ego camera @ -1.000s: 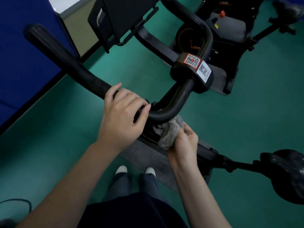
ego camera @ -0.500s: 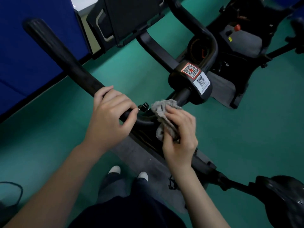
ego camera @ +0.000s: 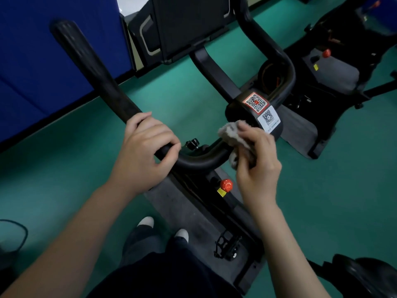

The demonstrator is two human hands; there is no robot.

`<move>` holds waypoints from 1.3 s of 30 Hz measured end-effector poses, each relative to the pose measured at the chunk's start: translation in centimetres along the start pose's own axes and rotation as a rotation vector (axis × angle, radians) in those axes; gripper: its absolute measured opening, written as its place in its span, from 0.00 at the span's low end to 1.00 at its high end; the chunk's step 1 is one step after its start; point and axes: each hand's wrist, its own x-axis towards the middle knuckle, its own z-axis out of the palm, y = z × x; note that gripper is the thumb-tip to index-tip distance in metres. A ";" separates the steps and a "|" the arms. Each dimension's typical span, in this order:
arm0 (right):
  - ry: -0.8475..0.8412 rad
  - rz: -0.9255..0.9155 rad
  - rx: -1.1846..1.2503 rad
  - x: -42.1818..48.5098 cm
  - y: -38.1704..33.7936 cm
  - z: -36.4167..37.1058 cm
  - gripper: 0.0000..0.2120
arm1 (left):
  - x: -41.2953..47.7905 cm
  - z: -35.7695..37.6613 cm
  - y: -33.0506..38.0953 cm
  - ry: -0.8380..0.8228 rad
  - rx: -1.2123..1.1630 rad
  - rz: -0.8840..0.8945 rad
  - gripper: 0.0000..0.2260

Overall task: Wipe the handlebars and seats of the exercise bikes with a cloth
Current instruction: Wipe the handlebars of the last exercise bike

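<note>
A black exercise-bike handlebar runs from the upper left down to a curved centre bar. My left hand grips the bar just left of that curve. My right hand holds a grey cloth bunched against the bar where it rises toward the black hub with two QR stickers. The bike's black seat shows at the bottom right corner.
A dark screen stands above the bars. A red knob sits on the frame below the handlebar, a pedal lower down. A second bike stands at the upper right. Blue wall panel at left; green floor around.
My right hand has brought the cloth from under the curved bar up and over it, then along toward the QR hub. My left hand keeps its grip.
</note>
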 end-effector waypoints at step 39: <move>0.216 0.299 0.137 -3.7 -0.2 0.6 0.10 | -0.2 -0.2 -0.2 -0.031 -0.008 -0.002 0.10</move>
